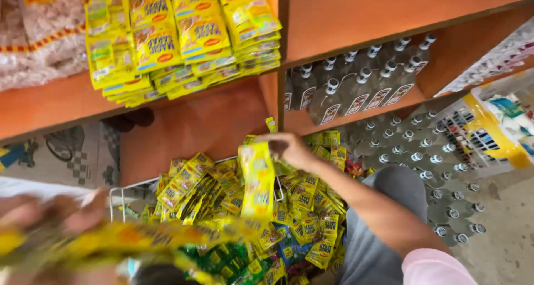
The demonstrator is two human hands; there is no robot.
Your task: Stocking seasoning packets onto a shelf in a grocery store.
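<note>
My right hand (289, 149) reaches out over a white wire basket (114, 199) heaped with small yellow sachets (306, 201). Its fingers pinch the top of a hanging strip of yellow sachets (257, 179), which dangles down over the heap. My left hand (53, 212) is blurred at the lower left, close to the camera. It grips one end of a long yellow sachet strip (144, 238) that runs rightwards towards the basket. Whether the two strips are joined I cannot tell.
Orange shelves (356, 18) stand behind the basket. Stacks of yellow packets (183, 35) and pale snack bags (39, 35) lie on the upper shelf. Clear white-capped bottles (361, 87) fill the right shelf and floor. A white plastic crate (473, 135) stands at the right.
</note>
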